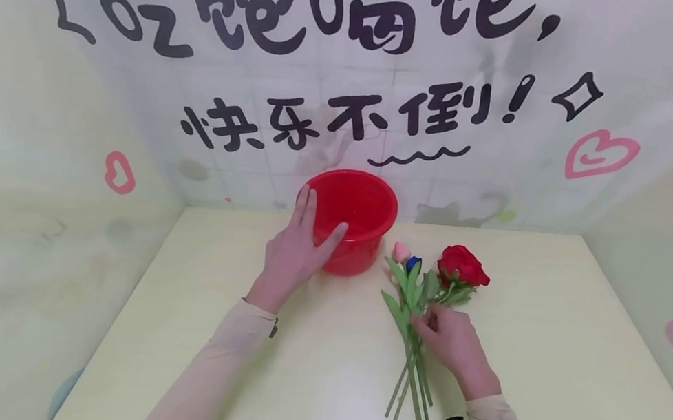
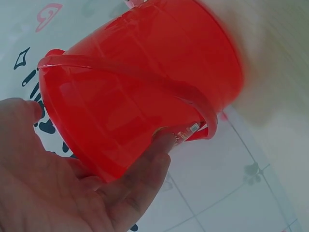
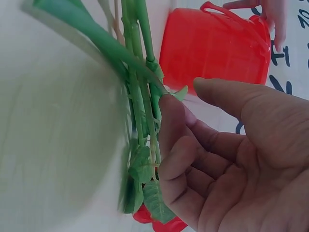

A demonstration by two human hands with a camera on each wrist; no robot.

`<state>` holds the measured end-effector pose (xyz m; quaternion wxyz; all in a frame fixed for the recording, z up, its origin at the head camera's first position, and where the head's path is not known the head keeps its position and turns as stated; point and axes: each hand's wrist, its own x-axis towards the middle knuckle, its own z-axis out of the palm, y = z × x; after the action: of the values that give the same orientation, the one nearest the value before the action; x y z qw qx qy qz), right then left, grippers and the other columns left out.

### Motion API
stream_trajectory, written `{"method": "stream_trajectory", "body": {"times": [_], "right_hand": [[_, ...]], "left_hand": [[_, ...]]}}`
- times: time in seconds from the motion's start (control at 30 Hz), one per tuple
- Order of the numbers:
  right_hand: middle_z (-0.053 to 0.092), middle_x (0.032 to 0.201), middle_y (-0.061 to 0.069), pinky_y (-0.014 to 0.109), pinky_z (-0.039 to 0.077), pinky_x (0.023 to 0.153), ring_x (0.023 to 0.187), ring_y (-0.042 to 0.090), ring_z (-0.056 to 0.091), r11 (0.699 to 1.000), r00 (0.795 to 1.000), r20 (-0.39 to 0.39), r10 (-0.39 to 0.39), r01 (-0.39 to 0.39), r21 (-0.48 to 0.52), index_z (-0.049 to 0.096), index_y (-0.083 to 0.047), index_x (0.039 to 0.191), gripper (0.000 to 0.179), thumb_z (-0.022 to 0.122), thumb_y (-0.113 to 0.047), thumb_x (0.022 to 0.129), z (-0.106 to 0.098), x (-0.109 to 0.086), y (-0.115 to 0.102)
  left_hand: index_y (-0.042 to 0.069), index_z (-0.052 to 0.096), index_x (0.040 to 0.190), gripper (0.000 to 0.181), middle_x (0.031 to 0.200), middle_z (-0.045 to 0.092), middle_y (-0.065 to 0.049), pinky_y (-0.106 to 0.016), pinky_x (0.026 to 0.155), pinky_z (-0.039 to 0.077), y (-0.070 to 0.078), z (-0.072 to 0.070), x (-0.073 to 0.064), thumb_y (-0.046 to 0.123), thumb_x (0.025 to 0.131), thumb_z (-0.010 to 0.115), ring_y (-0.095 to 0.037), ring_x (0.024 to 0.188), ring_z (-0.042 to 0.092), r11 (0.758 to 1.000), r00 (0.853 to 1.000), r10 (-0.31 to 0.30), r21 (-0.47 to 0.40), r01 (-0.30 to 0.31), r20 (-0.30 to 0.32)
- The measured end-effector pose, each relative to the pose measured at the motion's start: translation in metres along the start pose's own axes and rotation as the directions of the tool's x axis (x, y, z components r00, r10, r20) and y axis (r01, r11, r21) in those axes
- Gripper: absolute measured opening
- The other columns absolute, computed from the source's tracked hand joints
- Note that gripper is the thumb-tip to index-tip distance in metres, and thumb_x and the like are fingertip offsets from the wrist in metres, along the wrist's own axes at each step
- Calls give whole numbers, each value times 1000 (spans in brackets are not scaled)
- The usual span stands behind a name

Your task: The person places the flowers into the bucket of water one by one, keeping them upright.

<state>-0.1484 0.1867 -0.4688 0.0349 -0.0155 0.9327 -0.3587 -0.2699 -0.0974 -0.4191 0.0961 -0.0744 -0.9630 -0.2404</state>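
A red plastic bucket with a handle stands upright near the back wall. My left hand touches its left side with nearly straight fingers, while the thumb is spread over the front rim. In the left wrist view, fingers lie along the bucket's outside. Right of the bucket lie artificial flowers: a red rose, a pink bud and a blue flower, with green stems toward me. My right hand is beside the stems, its fingers loosely bent against the greenery; in the right wrist view, thumb and index fingertip are apart.
The pale tabletop ends at a white wall covering behind the bucket, printed with black characters and pink hearts. Similar coverings rise at left and right. A bucket handle hangs down its outer side. A label is near the handle.
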Motion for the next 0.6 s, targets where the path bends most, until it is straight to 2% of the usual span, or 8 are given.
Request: {"method": "stream_trajectory", "body": {"times": [0.17, 0.4, 0.6], "right_hand": [[52, 65, 0, 28, 40, 53, 60, 15, 49, 1000, 1000, 16, 27, -27, -4, 62, -9, 83, 22, 75, -18, 98, 6, 1, 1], [57, 69, 1, 29, 44, 55, 62, 16, 51, 999, 999, 6, 35, -35, -11, 65, -6, 84, 19, 78, -14, 95, 11, 1, 0], [59, 70, 0, 29, 44, 55, 63, 15, 52, 1000, 1000, 4, 25, -25, -15, 66, -6, 84, 19, 79, -15, 95, 12, 1, -1]], "left_hand": [[17, 11, 171, 100, 175, 19, -4, -48, 74, 63, -1, 2, 2, 73, 97, 49, -27, 86, 69, 1000, 1000, -9, 7, 9, 14], [17, 11, 171, 100, 175, 18, -4, -46, 73, 63, -2, 3, 2, 71, 97, 51, -25, 82, 68, 1000, 999, -23, 15, 23, 27], [16, 8, 171, 102, 172, 24, -7, -48, 76, 64, -1, 3, 1, 71, 97, 52, -29, 92, 70, 999, 999, -32, 11, 31, 22]]}}
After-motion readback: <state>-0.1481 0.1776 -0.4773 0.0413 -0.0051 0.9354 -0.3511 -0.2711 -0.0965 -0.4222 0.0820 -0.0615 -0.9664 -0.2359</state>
